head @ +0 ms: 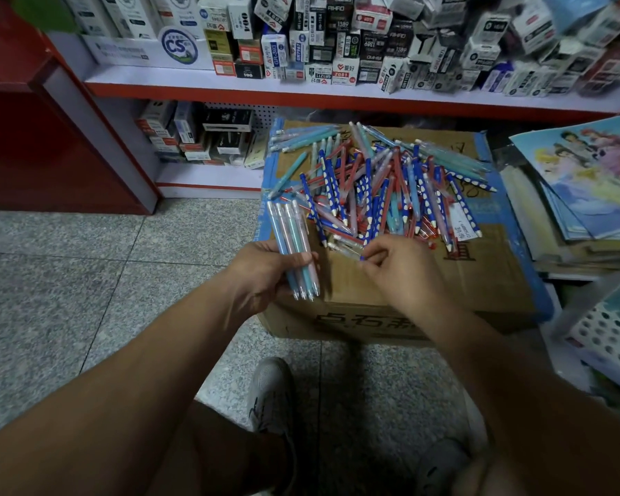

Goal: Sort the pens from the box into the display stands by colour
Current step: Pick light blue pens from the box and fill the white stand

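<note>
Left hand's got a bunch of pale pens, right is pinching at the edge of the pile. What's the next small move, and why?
Probably lift the pen the right hand is pinching out of the pile on the cardboard box and, if it is pale like the rest, slide it into the bundle in the left hand. That bundle holds only pale pens, and no display stand is in view.

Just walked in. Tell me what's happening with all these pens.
A person is crouched over a closed cardboard box on the shop floor, sorting a loose pile of pens heaped on its top. The left hand grips a bunch of pastel pens, blue, pink and teal. The right hand is pinching one more pen at the near edge of the pile. No display stand is in view, so nothing has visibly been placed yet.
</note>
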{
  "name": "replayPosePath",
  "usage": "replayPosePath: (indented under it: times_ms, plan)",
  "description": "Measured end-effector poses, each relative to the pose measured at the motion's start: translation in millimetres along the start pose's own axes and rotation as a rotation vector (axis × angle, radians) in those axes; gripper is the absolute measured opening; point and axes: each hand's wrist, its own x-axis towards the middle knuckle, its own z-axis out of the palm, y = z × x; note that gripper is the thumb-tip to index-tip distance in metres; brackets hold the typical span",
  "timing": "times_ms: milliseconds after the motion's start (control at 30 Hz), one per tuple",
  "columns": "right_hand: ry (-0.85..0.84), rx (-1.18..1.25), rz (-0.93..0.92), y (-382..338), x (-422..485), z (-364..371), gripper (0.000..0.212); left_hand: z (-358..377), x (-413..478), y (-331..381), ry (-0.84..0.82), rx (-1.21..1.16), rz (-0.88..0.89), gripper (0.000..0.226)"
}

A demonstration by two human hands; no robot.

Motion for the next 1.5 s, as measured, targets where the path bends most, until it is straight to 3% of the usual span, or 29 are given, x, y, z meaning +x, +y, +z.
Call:
replayPosePath:
  times_ms: [333,567,967,1133,1300,1467,1500]
  plan:
    - [-0.074,-0.463,0.056,13,5,-6,0.010,4,-2,-1,0.040,0.061,0.013,0.025]
    - [-0.209,-0.225,0.076,12,-2,-14,0.013,4,-5,-3,0.050,0.091,0.012,0.020]
    - [-0.330,-0.048,0.078,10,-15,-37,0.016,18,-7,0,0.035,0.133,0.021,0.033]
    - [-0.219,0.081,0.064,19,-22,-74,0.008,43,-16,10,-0.029,0.183,0.072,0.023]
    - [0.087,0.194,0.086,47,-52,-124,0.024,99,-28,-10,-0.141,0.265,0.089,0.023]
    - [0.329,0.439,0.220,110,-118,-166,0.011,168,-39,-31,-0.312,0.322,0.105,0.020]
    - [0.367,0.494,0.255,121,-132,-173,0.017,180,-40,-37,-0.331,0.332,0.110,0.019]
